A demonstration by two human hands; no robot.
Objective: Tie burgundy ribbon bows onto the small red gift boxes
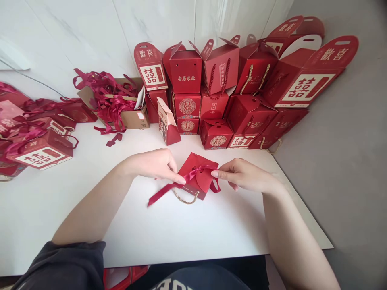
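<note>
In front of me on the white table lies a small red gift box (198, 161), turned at an angle, with a twisted cord handle (185, 201) resting on the tabletop. A dark red satin ribbon (160, 195) is crossed at the holes in the box's top. My left hand (160, 167) pinches the ribbon on the left side, thumb and finger together, and a loose tail hangs past it. On the right, my right hand (242, 174) grips the ribbon's other end between thumb and fingers at the box's edge.
Stacked red gift boxes (185, 72) line the wall behind. A cardboard carton (137, 119) full of ribbons stands left of them, with a ribbon scrap (114, 139) before it. More boxes with ribbons (45, 153) sit at the far left. A grey wall (347, 161) borders the table's right edge.
</note>
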